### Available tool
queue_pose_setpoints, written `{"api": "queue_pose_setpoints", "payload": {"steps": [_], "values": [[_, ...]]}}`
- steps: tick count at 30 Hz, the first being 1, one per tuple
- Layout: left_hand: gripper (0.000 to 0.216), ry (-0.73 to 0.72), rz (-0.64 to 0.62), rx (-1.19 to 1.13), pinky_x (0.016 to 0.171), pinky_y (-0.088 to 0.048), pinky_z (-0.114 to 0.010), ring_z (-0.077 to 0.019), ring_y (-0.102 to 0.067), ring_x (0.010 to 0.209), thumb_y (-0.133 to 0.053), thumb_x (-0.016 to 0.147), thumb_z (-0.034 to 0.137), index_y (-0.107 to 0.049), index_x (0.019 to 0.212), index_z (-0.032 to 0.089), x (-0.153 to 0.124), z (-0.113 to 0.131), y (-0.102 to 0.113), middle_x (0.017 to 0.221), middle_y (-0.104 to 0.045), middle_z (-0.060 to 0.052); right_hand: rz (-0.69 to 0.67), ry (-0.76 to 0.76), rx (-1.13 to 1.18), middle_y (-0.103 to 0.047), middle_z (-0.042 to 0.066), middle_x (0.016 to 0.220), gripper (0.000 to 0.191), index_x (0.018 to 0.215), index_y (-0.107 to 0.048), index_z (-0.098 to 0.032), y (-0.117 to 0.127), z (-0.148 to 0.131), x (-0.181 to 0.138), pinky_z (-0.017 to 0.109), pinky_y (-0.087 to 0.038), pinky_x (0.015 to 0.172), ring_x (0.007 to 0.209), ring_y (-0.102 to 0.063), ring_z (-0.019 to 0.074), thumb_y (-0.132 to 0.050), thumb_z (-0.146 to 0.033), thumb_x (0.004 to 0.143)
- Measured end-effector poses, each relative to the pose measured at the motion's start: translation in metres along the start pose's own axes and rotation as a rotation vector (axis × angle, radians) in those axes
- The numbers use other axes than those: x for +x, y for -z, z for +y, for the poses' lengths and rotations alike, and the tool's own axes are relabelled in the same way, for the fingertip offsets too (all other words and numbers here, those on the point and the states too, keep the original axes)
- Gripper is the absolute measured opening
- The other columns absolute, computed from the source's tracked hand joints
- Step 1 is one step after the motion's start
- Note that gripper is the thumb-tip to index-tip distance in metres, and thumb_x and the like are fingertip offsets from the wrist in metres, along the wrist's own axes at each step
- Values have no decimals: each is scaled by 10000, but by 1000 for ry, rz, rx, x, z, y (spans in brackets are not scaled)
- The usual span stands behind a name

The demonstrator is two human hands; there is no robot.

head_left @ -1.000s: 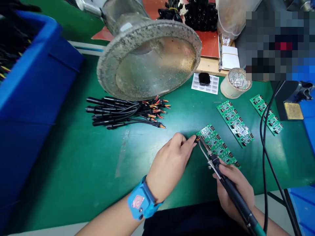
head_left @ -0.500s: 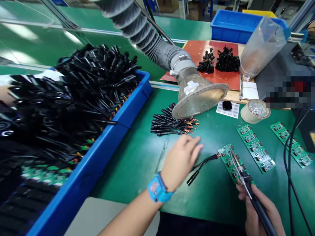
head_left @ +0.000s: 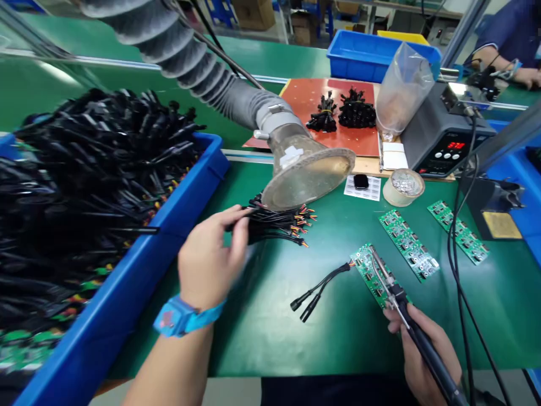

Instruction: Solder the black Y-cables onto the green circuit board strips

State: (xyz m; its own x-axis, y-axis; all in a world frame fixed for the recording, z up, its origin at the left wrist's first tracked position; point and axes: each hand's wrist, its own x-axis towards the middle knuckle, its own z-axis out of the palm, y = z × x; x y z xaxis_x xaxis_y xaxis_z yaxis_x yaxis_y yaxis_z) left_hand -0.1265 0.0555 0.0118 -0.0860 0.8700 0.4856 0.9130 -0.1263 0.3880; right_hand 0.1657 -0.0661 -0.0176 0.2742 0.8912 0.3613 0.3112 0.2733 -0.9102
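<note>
My left hand [head_left: 211, 256], with a blue wrist strap [head_left: 181, 317], reaches into a loose pile of black cables with coloured wire ends [head_left: 279, 223] and its fingers close on the black plug ends. My right hand [head_left: 426, 352] is wrapped round the handle of a soldering iron [head_left: 397, 296]. The iron's tip rests over a green circuit board strip [head_left: 372, 270] on the green mat. A black cable with two plugs [head_left: 316, 290] hangs off that board's left end.
A blue bin [head_left: 127, 293] heaped with black cables stands at the left. A fume hood [head_left: 306, 172] on a grey hose hangs over the cable pile. Two more board strips [head_left: 408, 245] [head_left: 459, 231], a solder roll [head_left: 403, 186] and a soldering station [head_left: 443, 135] lie right. Another person's arm [head_left: 502, 56] shows far right.
My left hand has let go of the cable at the board and moved left and up to the cable pile. The view has lifted and pulled back. My right hand keeps the iron over the board.
</note>
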Motion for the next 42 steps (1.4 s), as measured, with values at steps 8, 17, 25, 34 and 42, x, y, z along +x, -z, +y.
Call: {"api": "queue_pose_setpoints", "payload": {"steps": [8,17,25,34,42], "values": [[197,297,-489,-608,644,-551,-313,-162,-661,678,-542,835,366,-590,921,196,-39,70,8,736,-693,-5,-15,-111,101,-737,10,817,270,1055,-629,-242,-6,-6,26,261,-613,636,706,-719,169,-588,-110,822],[217,513,-915,-990,582,-546,-259,-155,-661,641,-545,825,386,-578,853,173,-77,107,-12,729,-705,-48,-257,-240,110,-714,9,882,373,1117,-556,-242,-19,-16,55,227,-578,731,799,-697,134,-651,-171,763],[190,403,-948,-970,602,-512,-248,-137,-608,660,-615,752,298,-620,896,173,-63,122,-21,741,-658,-14,-300,-7,-74,-681,14,856,346,1114,-573,-243,-22,-9,52,259,-566,714,744,-666,136,-592,-118,791],[162,575,-796,-1030,570,-507,-240,-121,-596,543,-643,720,284,-597,628,159,-55,123,-31,563,-636,3,-133,-192,-59,-680,-2,802,272,1049,-588,-219,-20,-8,43,199,-552,566,636,-659,114,-652,-197,786],[274,517,-652,-888,538,-537,-257,-139,-632,532,-687,714,313,-587,916,158,-54,110,-35,582,-648,26,-204,197,-121,-652,24,803,426,1147,-552,-237,11,15,19,335,-542,697,779,-634,177,-540,-9,787]]}}
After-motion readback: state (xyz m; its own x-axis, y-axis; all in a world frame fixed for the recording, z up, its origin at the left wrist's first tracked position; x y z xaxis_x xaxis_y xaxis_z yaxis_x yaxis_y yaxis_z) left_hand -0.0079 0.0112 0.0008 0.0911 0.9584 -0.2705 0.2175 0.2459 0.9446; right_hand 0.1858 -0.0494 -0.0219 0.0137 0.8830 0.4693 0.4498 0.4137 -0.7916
